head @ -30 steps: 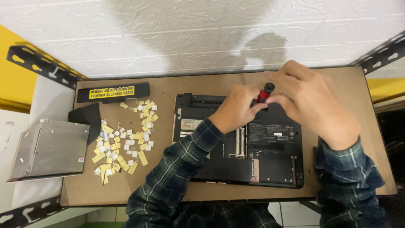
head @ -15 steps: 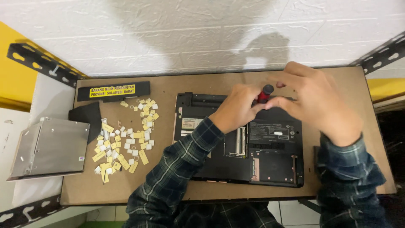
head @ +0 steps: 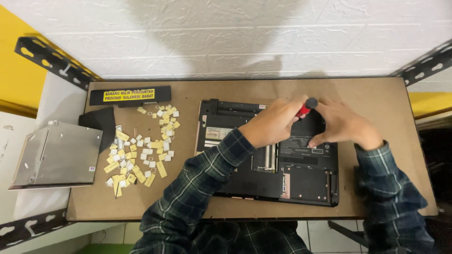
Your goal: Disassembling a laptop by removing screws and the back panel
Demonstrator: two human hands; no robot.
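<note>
A black laptop (head: 282,178) lies upside down on the brown table (head: 376,103), with its bottom covers off and open bays showing. My left hand (head: 272,123) is closed around a screwdriver with a red and black handle (head: 307,106), held upright over the laptop's far half. My right hand (head: 343,124) rests on the laptop just right of the screwdriver, fingertips pressing on its bottom panel. Both my sleeves are dark green plaid.
Several small white and yellow pieces (head: 141,150) lie scattered on the table's left part. A long black battery with a yellow label (head: 129,95) sits at the far left. A black cover piece (head: 99,123) and a silver metal drive caddy (head: 59,154) lie at the left edge.
My right hand has dropped from beside the screwdriver's top down onto the laptop panel. My left hand keeps hold of the screwdriver in about the same spot.
</note>
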